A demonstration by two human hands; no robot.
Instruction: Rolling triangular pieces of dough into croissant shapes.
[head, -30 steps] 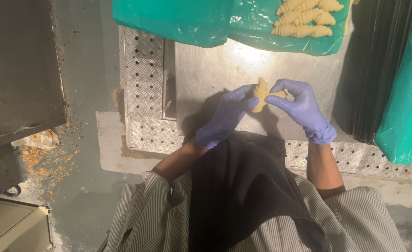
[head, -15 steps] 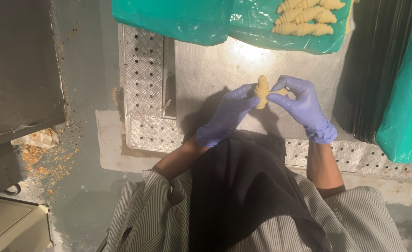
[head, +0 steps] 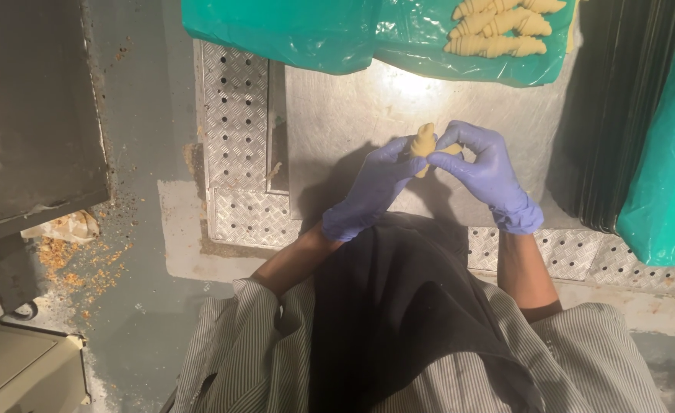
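Over the steel bench (head: 368, 107), near its middle, our left hand (head: 374, 187) and right hand (head: 484, 172), gloved, both pinch a small dough roll (head: 425, 142). We'd keep the fingertip pressure light and even. Its long axis runs toward the far edge, tip up.

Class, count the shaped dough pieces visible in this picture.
4: one dough piece held between both gloved hands, three shaped pieces on the green plastic sheet at top. More may lie beyond the frame.

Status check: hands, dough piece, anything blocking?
Left hand and right hand, both gloved, pinching dough piece between fingertips above steel table. Shaped pieces on green sheet beyond. Nothing blocking.
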